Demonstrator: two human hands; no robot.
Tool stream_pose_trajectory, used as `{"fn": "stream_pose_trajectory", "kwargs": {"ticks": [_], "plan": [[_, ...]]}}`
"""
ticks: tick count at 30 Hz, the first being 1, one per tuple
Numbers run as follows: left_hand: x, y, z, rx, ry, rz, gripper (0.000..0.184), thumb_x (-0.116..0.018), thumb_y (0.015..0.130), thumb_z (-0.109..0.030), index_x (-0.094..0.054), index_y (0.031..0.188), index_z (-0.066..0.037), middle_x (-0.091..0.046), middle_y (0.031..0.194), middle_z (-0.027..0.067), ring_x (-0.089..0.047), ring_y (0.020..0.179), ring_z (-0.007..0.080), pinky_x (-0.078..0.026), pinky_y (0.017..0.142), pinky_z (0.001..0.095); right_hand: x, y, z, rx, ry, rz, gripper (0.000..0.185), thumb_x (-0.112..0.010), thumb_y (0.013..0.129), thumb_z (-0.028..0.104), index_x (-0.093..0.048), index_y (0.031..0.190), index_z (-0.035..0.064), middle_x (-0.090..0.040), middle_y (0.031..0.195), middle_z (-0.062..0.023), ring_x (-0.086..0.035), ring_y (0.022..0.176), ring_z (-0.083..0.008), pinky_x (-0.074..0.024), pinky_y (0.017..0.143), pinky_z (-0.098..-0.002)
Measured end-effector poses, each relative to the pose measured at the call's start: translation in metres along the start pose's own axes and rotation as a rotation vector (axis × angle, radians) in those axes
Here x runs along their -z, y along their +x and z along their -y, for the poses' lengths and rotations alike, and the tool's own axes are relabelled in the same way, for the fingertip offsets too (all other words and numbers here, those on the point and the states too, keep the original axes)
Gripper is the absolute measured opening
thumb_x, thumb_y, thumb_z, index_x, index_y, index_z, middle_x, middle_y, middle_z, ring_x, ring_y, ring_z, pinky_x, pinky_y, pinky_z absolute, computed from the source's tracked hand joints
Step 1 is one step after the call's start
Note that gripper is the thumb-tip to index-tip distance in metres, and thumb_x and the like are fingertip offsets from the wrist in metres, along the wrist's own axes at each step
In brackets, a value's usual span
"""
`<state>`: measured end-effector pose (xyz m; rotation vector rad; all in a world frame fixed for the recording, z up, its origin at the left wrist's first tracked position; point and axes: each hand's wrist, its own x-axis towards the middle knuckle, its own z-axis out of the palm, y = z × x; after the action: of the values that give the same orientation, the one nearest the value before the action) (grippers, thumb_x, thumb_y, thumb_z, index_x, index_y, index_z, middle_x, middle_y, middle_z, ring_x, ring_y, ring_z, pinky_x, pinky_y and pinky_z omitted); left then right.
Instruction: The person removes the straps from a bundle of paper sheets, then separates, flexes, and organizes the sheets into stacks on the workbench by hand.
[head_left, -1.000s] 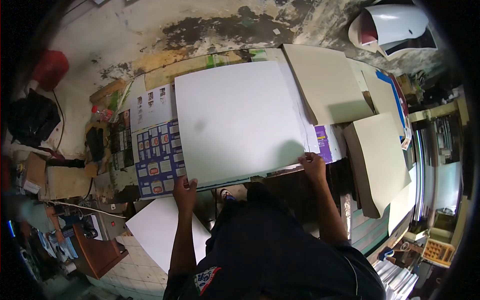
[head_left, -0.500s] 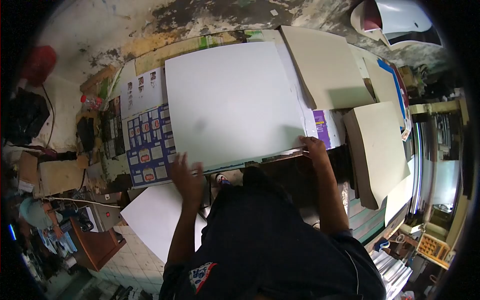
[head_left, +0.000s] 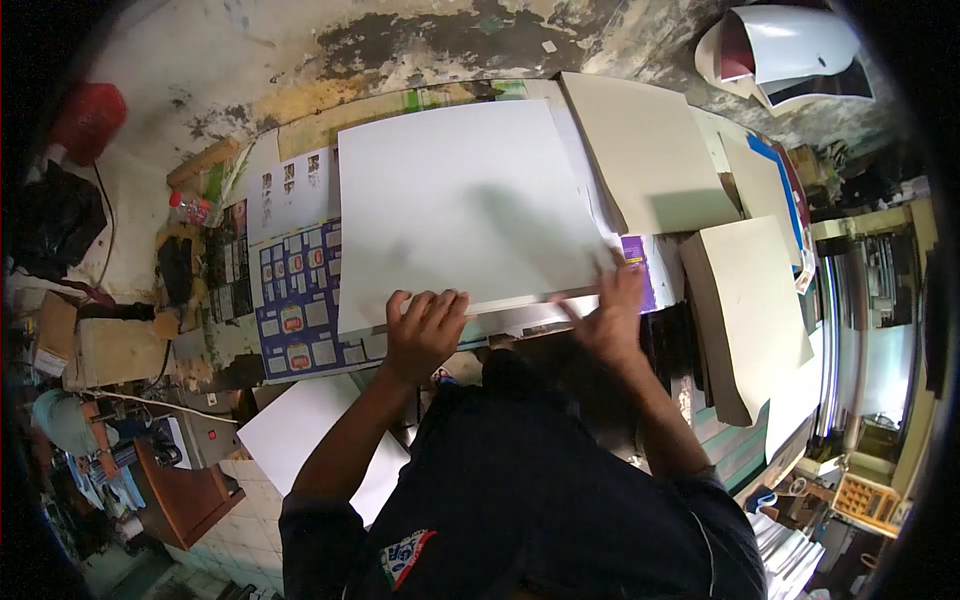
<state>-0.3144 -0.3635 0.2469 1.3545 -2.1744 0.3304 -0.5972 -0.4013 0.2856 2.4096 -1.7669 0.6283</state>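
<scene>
the left hand (head_left: 428,330) bends its fingers over the near edge of the white paper (head_left: 450,215); whether it grips, i cannot tell. the right hand (head_left: 612,312) is spread, grasping nothing. the paper already lies flat along the tabletop's (head_left: 228,338) near edge; handling there looks unfinished. beyond, beige boards (head_left: 650,150) reach the far edge.

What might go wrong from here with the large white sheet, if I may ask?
The left hand lies at the front edge of the white sheet and the right hand is spread near its right front corner; uneven pressure could skew it or crease that corner.
The blue printed sheet, seemingly partly under its left side, might get dragged along.
The right forearm could brush the nearby beige stack.
</scene>
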Motion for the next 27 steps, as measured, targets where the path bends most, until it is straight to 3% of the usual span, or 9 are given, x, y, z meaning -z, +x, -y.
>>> {"fn": "stream_pose_trajectory", "kwargs": {"ticks": [3, 5, 8, 11, 15, 18, 23, 25, 27], "plan": [[0.012, 0.019, 0.008, 0.000, -0.001, -0.018, 0.032, -0.068, 0.084, -0.035, -0.066, 0.104, -0.010, -0.064, 0.100, -0.0003, -0.059, 0.088, 0.0153, -0.035, 0.090, 0.0447, -0.020, 0.009, 0.026, 0.198, -0.001, 0.062, 0.054, -0.068, 0.085, 0.042, -0.055, 0.128, 0.0136, -0.057, 0.128, -0.0077, -0.045, 0.129, -0.0277, -0.0180, 0.113, -0.0595], [0.023, 0.035, 0.013, 0.023, 0.005, -0.032, 0.035, -0.067, 0.085, -0.039, -0.066, 0.105, -0.010, -0.064, 0.100, 0.0003, -0.059, 0.088, 0.0158, -0.034, 0.090, 0.0445, -0.024, 0.035, 0.017, 0.289, 0.056, -0.079, 0.040, -0.066, 0.086, 0.042, -0.061, 0.112, 0.0125, -0.062, 0.113, -0.0052, -0.055, 0.108, -0.0239, -0.0337, 0.099, -0.0505], [0.039, 0.070, 0.025, 0.245, 0.187, -0.109, 0.044, -0.061, 0.087, -0.052, -0.067, 0.091, -0.008, -0.063, 0.085, 0.0019, -0.058, 0.082, 0.0187, -0.034, 0.087, 0.0442, -0.014, 0.080, 0.008, 0.391, -0.001, -0.166, 0.036, -0.066, 0.085, 0.044, -0.060, 0.100, 0.0121, -0.060, 0.092, -0.0025, -0.054, 0.086, -0.0220, -0.0358, 0.078, -0.0409], [0.036, 0.104, 0.060, 0.217, 0.232, -0.021, 0.048, -0.060, 0.087, -0.056, -0.062, 0.077, -0.009, -0.061, 0.078, 0.0036, -0.060, 0.077, 0.0198, -0.039, 0.080, 0.0406, 0.006, 0.136, 0.012, 0.405, 0.067, -0.044, 0.032, -0.063, 0.088, 0.040, -0.063, 0.091, 0.0083, -0.064, 0.085, -0.0051, -0.058, 0.077, -0.0249, -0.0412, 0.074, -0.0383], [-0.013, 0.150, 0.126, 0.160, 0.082, 0.021, 0.059, -0.054, 0.088, -0.061, -0.058, 0.062, -0.009, -0.060, 0.062, 0.0067, -0.061, 0.059, 0.0247, -0.045, 0.058, 0.0396, -0.037, 0.203, 0.006, 0.332, 0.101, 0.168, 0.056, -0.048, 0.093, 0.058, -0.066, 0.079, 0.0069, -0.065, 0.064, -0.0108, -0.067, 0.060, -0.0283, -0.0531, 0.059, -0.0390], [-0.049, 0.155, 0.146, 0.357, -0.051, 0.345, 0.074, -0.041, 0.091, -0.068, -0.061, 0.056, -0.006, -0.059, 0.052, 0.0131, -0.059, 0.045, 0.0310, -0.047, 0.045, 0.0427, -0.071, 0.224, 0.005, 0.224, 0.096, 0.394, 0.064, -0.043, 0.093, 0.063, -0.067, 0.074, 0.0062, -0.063, 0.057, -0.0120, -0.066, 0.055, -0.0292, -0.0533, 0.053, -0.0398], [-0.086, 0.116, 0.141, 0.424, -0.073, 0.513, 0.067, -0.049, 0.090, -0.063, -0.062, 0.056, -0.007, -0.058, 0.053, 0.0143, -0.061, 0.049, 0.0320, -0.047, 0.046, 0.0440, -0.111, 0.212, 0.005, 0.134, 0.011, 0.792, 0.075, -0.035, 0.092, 0.070, -0.067, 0.066, 0.0069, -0.063, 0.056, -0.0145, -0.066, 0.052, -0.0301, -0.0530, 0.052, -0.0457], [-0.075, 0.112, 0.131, 0.556, -0.166, 0.773, 0.078, -0.035, 0.091, -0.071, -0.064, 0.065, -0.004, -0.060, 0.064, 0.0201, -0.062, 0.062, 0.0397, -0.048, 0.061, 0.0532, -0.112, 0.196, 0.005, 0.118, 0.085, 0.776, 0.075, -0.036, 0.091, 0.070, -0.066, 0.063, 0.0074, -0.062, 0.055, -0.0145, -0.066, 0.052, -0.0307, -0.0524, 0.051, -0.0446], [-0.072, 0.095, 0.122, 0.544, -0.188, 0.735, 0.076, -0.037, 0.090, -0.071, -0.062, 0.063, -0.004, -0.058, 0.062, 0.0187, -0.061, 0.059, 0.0380, -0.047, 0.058, 0.0522, -0.109, 0.184, 0.007, 0.144, 0.016, 0.832, 0.072, -0.040, 0.091, 0.068, -0.066, 0.062, 0.0078, -0.063, 0.057, -0.0142, -0.066, 0.054, -0.0308, -0.0520, 0.053, -0.0432]]}}
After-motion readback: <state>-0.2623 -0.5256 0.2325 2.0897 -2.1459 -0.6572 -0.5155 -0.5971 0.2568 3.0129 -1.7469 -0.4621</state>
